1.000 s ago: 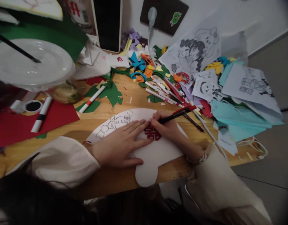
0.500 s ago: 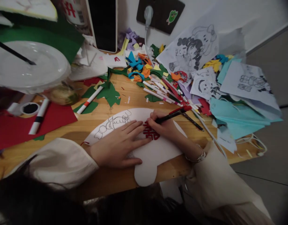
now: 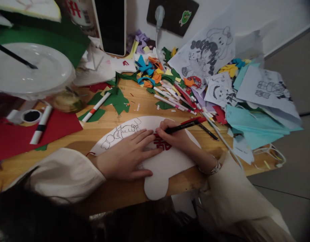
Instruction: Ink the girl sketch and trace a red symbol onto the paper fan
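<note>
On the wooden table in front of me lies a white fan-shaped card with a rounded handle at its near edge. Black outline figures run along its left side, and a red character sits near the middle. My left hand rests flat on the card, fingers spread, hiding part of the drawing. A black and red pen is gripped in my right hand, slanting up to the right. Its tip is hidden behind my fingers, close to the upper part of the red character.
Paper scraps and several markers crowd the back. Printed drawings and blue paper lie right. At left are a lidded plastic tub, red paper and a capped marker. A phone leans behind.
The pen has tilted slightly lower in my right hand, and its fingers have shifted a little to the left. My left hand has stayed in place on the card.
</note>
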Motion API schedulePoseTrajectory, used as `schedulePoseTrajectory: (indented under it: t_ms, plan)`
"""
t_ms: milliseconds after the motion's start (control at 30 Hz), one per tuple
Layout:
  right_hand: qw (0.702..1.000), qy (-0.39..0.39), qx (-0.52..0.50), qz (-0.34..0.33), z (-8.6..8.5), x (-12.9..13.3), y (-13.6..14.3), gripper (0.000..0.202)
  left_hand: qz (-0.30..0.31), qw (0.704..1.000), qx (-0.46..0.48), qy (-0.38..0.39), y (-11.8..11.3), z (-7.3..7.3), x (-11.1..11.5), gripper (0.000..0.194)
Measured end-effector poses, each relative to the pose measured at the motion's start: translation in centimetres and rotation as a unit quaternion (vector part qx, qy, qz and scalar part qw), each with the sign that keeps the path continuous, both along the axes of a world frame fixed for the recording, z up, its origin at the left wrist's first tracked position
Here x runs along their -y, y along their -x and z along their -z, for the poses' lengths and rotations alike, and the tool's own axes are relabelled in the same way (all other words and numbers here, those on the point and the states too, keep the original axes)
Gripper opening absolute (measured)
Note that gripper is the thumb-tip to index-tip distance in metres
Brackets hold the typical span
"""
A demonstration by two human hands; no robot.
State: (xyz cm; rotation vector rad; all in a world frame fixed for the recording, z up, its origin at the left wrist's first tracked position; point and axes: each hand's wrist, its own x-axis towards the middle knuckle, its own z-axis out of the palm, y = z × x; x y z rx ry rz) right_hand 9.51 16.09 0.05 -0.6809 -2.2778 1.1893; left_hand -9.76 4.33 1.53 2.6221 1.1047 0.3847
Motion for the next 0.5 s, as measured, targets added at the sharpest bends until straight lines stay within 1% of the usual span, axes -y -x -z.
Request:
schedulePoseTrajectory:
  t_ms: [500]
  plan:
    - [1.0, 0.008, 0.009, -0.006, -0.12, 0.21, -0.06, 0.028, -0.012, 0.999, 0.021, 0.024, -0.22, -0.02, -0.05, 0.065]
